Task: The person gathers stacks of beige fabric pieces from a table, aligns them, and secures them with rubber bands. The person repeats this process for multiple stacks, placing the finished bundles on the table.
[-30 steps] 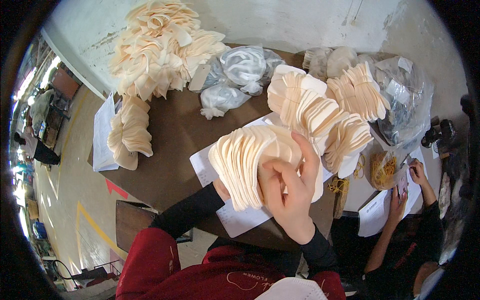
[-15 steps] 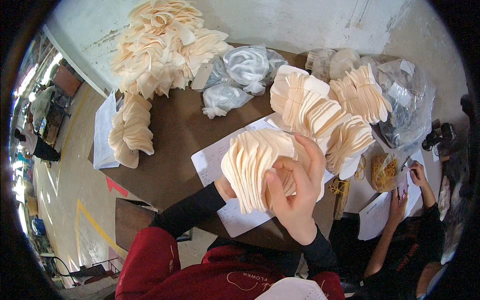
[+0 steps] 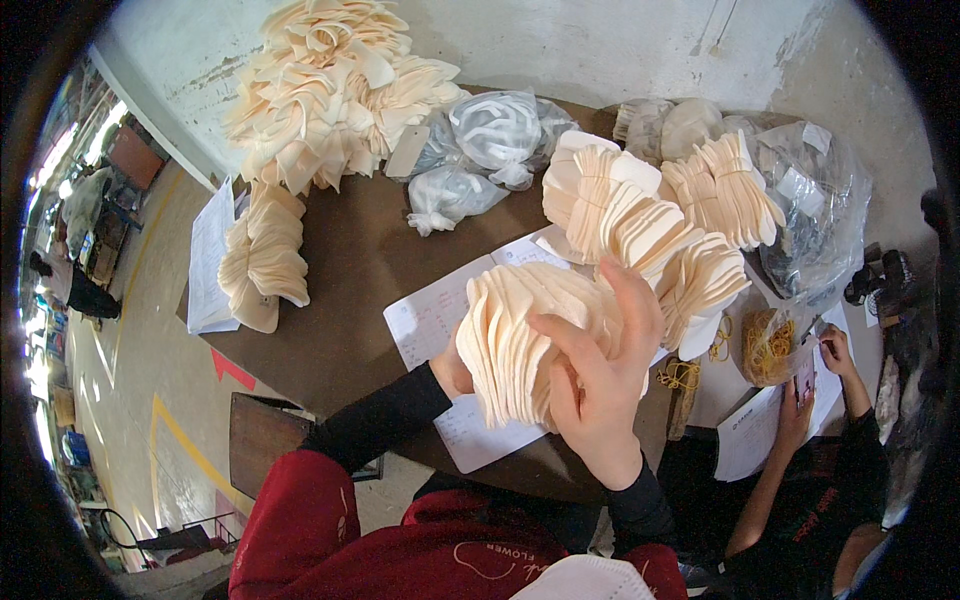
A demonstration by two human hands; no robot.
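Note:
A thick stack of thin cream-coloured foam pieces point(image 3: 515, 340) is held up over the papers, its layered edges fanned toward me. My left hand point(image 3: 452, 372) grips it from the left; most of its fingers are hidden behind the stack. Curled around the stack's right side is my right hand point(image 3: 605, 385), with one finger bent onto the layers and another reaching over the top. Just beyond lie similar bundles point(image 3: 625, 205) tied with bands. An open notebook point(image 3: 415, 315) with handwriting lies under the stack on the brown table point(image 3: 340, 270).
A tall heap of loose cream pieces point(image 3: 310, 100) stands at the back left, near another bundle point(image 3: 264, 258). Clear plastic bags point(image 3: 495, 135) sit behind. At right are yellow rubber bands point(image 3: 770, 350) in a bag and a co-worker's hands point(image 3: 797, 410) with a phone.
The stack has shifted slightly to the right and its layers have tilted. My right hand's fingers have moved over it, one finger now higher on the layers.

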